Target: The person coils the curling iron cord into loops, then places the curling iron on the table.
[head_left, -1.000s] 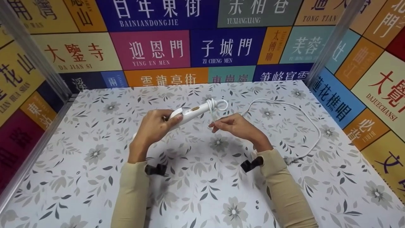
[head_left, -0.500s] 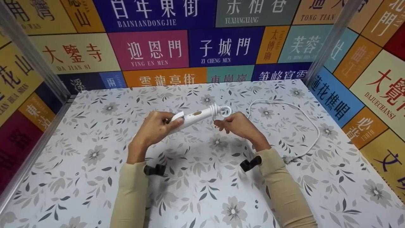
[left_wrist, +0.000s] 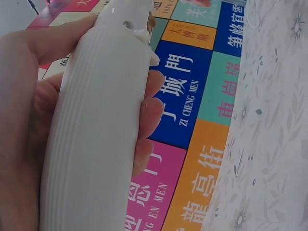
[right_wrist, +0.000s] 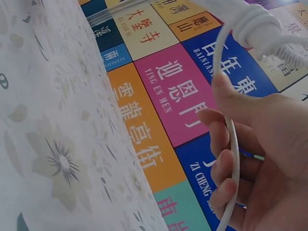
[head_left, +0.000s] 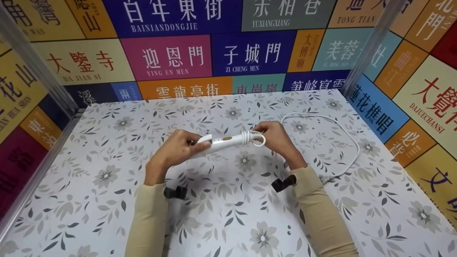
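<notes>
In the head view my left hand (head_left: 180, 148) grips a white hair iron (head_left: 228, 141) with a gold-coloured button, held over the table. Its ribbed white body (left_wrist: 96, 120) fills the palm in the left wrist view, thumb on one side and fingertips on the other. Several turns of white cord (head_left: 246, 137) wrap the tail end, where a loop sticks out. Just behind that end is my right hand (head_left: 276, 137). The right wrist view shows its thumb and index finger pinching the cord (right_wrist: 233, 139), which runs down across the other curled fingers.
The rest of the cord (head_left: 342, 125) curves over the flower-patterned table (head_left: 228, 214) on the right. Its end lies near the right sleeve (head_left: 321, 207). Panels with coloured place-name signs (head_left: 167, 57) stand behind and at both sides.
The right hand has moved from below the iron's tail to behind it, carrying the cord around. The tail end has dipped, so the hair iron lies more level.
</notes>
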The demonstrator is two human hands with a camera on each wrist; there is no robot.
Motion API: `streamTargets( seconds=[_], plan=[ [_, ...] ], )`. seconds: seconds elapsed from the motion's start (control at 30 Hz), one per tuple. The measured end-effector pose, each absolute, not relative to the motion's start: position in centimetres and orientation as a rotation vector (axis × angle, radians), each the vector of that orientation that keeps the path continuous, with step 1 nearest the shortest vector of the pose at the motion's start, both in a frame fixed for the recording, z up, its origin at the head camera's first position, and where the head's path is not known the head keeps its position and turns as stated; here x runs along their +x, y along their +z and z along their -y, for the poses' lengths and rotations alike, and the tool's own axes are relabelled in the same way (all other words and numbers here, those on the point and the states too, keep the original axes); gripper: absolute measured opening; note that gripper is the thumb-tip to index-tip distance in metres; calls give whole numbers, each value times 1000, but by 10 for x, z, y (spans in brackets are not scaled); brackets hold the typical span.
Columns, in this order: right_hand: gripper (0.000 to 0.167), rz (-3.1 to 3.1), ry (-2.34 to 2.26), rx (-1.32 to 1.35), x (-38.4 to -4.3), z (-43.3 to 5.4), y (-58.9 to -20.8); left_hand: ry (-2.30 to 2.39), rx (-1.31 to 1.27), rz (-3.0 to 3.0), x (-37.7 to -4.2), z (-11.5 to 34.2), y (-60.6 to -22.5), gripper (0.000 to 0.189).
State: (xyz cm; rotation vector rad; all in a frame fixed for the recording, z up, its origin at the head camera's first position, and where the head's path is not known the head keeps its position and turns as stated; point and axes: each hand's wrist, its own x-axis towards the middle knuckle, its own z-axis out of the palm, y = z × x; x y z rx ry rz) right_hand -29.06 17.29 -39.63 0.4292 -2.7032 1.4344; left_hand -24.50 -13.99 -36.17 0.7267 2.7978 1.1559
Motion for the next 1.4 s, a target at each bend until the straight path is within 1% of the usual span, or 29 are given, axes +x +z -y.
streamTargets(
  seconds=[0.07,0.17,0.27,0.53,0.93,1.17,1.4],
  plan=[
    [21,2690,1453,342,-290,-174,-395,1144,742,-2792,-245,139,-363,31],
    [33,2685,1452,295,-289,-175,-393,1131,763,-2793,-246,137,-366,30],
    [38,2664,1476,313,-287,-174,-392,1120,771,-2788,-247,136,-368,29],
    [31,2561,1552,374,-281,-169,-382,1087,752,-2791,-248,134,-369,30],
    [18,2552,1431,521,-264,-159,-364,1018,672,-2846,-248,130,-369,34],
    [19,2557,1421,550,-257,-156,-357,1042,555,-2939,-248,130,-368,36],
    [30,2522,1425,605,-253,-152,-354,1057,495,-3030,-246,129,-364,37]
  ],
)
